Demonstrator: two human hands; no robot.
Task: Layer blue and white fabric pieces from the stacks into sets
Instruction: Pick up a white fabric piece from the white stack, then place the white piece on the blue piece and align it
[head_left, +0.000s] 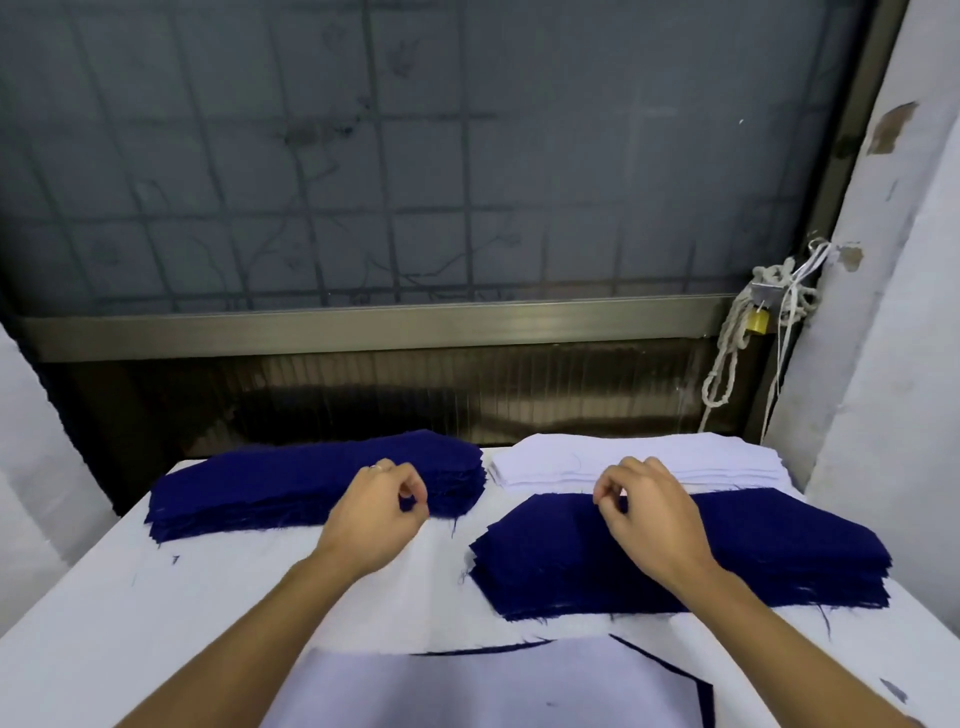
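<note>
From the head view, both hands seemed between picks. The left hand (376, 512) hovered at the left blue stack (270, 486) and the right hand (647, 512) over the right blue stack (561, 564). Fingers were curled, thumb to forefinger, apparently holding nothing. A white-topped set (493, 686) lay nearest. Next, I judged, came pinching one blue piece free. The white stack (727, 460) sat behind, unobstructed.

The one view comes from a wide-angle camera worn on the person's head, facing forward and tilted down over the white-covered flat desk (208, 597). It sits close: both bare forearms enter from the bottom edge, with the left hand (376, 512) and right hand (644, 514) mid-frame. The upper half takes in the frosted grey window behind a metal grid (415, 156) (its straight bars bow towards the edges), with a white plaster wall (883, 338) at right.
</note>
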